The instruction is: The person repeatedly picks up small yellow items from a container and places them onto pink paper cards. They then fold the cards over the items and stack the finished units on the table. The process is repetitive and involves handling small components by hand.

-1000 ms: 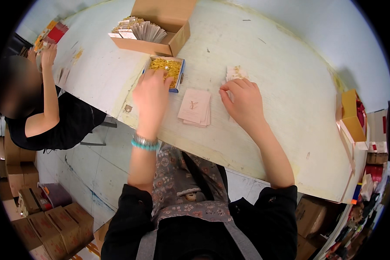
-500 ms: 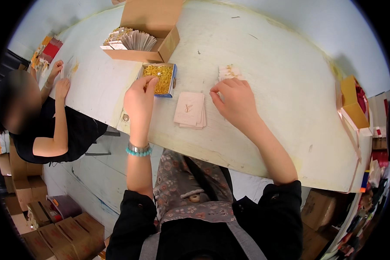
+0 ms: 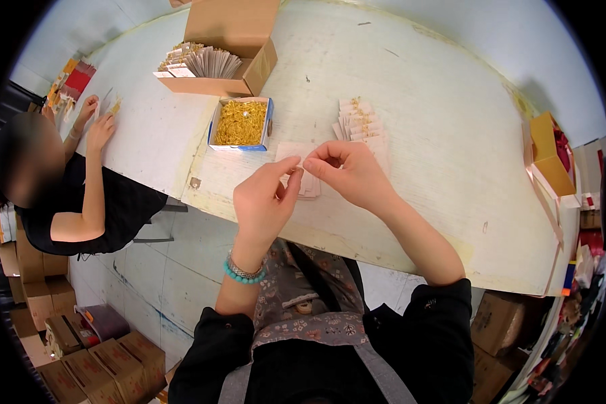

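Over a small stack of pale pink cards (image 3: 310,188), my left hand (image 3: 266,198) and my right hand (image 3: 353,175) come together, fingertips almost touching. Both hands are closed in a pinch. Whatever lies between the fingertips is too small to make out. My hands cover much of the stack. Just left of it stands a small blue-and-white box (image 3: 268,131) full of small gold-coloured wire pieces (image 3: 239,124). Beyond my right hand lies an overlapping row of pale cards (image 3: 347,128) with gold pieces along it.
At the back left an open cardboard box (image 3: 259,67) holds many upright cards (image 3: 212,64). A co-worker (image 3: 74,168) sits at the table's left side, both hands over the tabletop. On the far right edge is a yellow box (image 3: 549,155) with dark red contents. Cartons (image 3: 104,370) stand on the floor.
My left hand has come away from the box of gold pieces, rightward and nearer to me. My right hand has moved left and nearer, off the row of cards, to meet it.
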Available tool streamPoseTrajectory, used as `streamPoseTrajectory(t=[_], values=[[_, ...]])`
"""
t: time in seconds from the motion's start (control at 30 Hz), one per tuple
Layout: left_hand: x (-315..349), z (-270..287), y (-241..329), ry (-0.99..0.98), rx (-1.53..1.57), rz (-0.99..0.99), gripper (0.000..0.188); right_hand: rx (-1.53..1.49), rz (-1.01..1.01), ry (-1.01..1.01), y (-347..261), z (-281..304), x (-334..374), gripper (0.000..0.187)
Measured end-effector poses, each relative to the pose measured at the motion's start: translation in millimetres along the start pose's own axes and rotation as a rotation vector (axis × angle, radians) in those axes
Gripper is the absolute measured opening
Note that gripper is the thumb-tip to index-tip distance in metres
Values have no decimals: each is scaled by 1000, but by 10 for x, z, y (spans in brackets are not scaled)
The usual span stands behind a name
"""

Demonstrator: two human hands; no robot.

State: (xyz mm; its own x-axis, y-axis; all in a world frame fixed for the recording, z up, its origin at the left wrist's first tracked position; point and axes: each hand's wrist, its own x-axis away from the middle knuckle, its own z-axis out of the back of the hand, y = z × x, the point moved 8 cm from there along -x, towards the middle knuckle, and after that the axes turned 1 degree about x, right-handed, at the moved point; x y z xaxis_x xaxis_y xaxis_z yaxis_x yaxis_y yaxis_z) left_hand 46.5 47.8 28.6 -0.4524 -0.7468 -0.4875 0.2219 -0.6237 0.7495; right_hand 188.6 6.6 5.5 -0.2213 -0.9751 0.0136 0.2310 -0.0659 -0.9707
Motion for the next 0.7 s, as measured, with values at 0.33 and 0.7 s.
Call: streamPoseTrajectory(t=[0.33, 0.7], values=[[43, 46, 166, 36, -195, -271, 19, -27, -22, -52, 62, -74, -1, 19], [177, 35, -42, 61, 13, -106, 15, -60, -40, -93, 121, -140, 1, 19]])
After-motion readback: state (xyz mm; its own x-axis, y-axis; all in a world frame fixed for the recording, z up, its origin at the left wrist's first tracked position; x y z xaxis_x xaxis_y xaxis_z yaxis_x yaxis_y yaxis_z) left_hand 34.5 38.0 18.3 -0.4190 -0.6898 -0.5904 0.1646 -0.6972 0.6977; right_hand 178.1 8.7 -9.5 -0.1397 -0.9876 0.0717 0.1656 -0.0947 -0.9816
